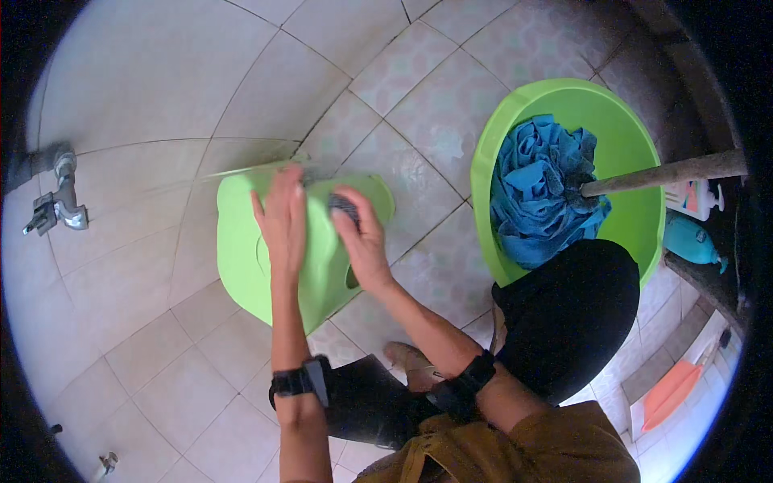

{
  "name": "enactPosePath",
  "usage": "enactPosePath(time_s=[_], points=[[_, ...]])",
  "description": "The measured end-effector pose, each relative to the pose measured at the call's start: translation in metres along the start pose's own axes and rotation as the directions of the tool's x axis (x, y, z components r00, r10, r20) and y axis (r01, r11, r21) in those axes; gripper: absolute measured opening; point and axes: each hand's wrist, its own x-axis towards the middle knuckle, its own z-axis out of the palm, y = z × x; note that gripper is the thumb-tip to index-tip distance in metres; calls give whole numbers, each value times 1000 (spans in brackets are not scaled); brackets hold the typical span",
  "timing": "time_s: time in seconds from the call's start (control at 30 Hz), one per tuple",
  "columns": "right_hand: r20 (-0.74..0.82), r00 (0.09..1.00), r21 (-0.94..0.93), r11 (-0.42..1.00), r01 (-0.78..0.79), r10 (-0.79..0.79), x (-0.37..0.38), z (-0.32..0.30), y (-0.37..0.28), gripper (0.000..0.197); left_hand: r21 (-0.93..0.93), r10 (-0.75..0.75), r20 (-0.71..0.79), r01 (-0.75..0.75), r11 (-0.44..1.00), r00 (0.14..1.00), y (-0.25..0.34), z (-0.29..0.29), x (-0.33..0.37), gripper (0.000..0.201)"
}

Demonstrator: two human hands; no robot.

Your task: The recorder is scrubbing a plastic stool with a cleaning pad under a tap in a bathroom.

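A light green plastic stool [239, 258] stands in front of me, close to the tiled wall. My left hand [282, 221] lies over it with the fingers stretched out, and motion blurs the fingertips. On the stool's right side, my right hand [368, 245] has its thumb and fingers closed round a dark grey scouring pad [345, 206]. The pad's underside is hidden, so I cannot tell how firmly it touches the plastic. Dark bands circle both forearms.
To the right, a green basin [485, 189] holds a bunched blue cloth [539, 201]. A wooden pole [684, 171] reaches over its rim. A teal bottle [691, 241] and a white pump bottle [692, 199] stand beyond it. A metal tap [71, 197] juts from the left wall. My black-clad knee [572, 314] touches the basin's near side.
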Motion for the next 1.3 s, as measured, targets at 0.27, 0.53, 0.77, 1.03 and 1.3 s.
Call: enactPosePath(time_s=[0.27,0.53,0.77,1.03,1.3], points=[[292,956,-115,992,51,-15,63,47,15,30,189,59,-105,-38,981,993,-30,9,-4,34],[414,887,-291,953,-82,202,100,27,-1,36,161,-91,-204,125,979,975,-18,23,23,37],[327,891,-394,902,-174,315,138,-23,67,37,120,-31,-147,49,992,989,8,17,26,39],[582,784,-360,933,13,214,111,38,-7,35,238,-33,-161,72,969,986,-27,16,20,39],[237,893,-419,870,-262,383,137,-32,87,39,67,-44,-170,56,996,985,5,17,28,40]])
